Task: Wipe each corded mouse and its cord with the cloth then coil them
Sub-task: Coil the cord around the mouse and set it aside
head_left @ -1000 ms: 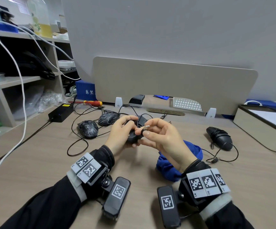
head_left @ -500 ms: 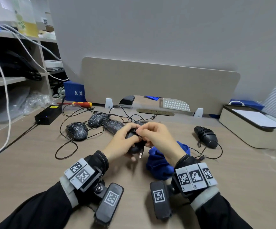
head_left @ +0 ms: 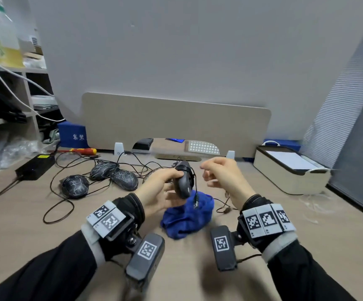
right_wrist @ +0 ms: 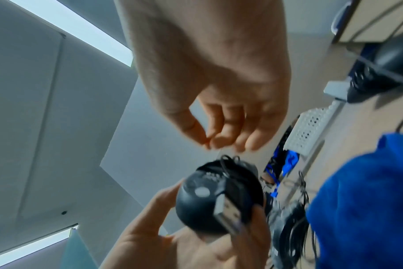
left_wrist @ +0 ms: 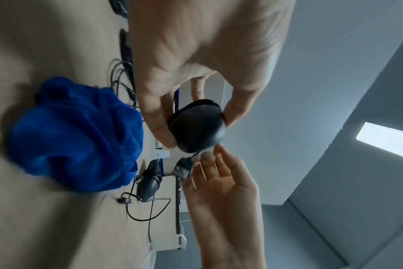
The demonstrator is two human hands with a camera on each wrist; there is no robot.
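My left hand (head_left: 165, 185) grips a black corded mouse (head_left: 183, 181) above the desk, thumb and fingers round its body. Its cord is wound round the body and the USB plug (head_left: 195, 200) dangles over the crumpled blue cloth (head_left: 187, 216) lying on the desk. My right hand (head_left: 215, 174) hovers just right of the mouse, fingers loosely curled and holding nothing. In the left wrist view the mouse (left_wrist: 196, 127) sits between thumb and fingers, with the plug (left_wrist: 182, 167) near the right hand (left_wrist: 221, 182). The right wrist view shows the mouse (right_wrist: 209, 196) underside and plug (right_wrist: 228, 213).
Three dark patterned mice (head_left: 75, 185) (head_left: 103, 170) (head_left: 124, 179) lie at the left among tangled cords. Another black mouse (left_wrist: 148, 183) lies beyond the cloth. A power adapter (head_left: 35, 166), a screwdriver (head_left: 82, 151), a beige box (head_left: 289, 172) and a divider panel (head_left: 176, 122) ring the desk.
My right hand let go of the plug and cord and drew away to the right. The left hand raised the wound mouse, and the plug now hangs free.
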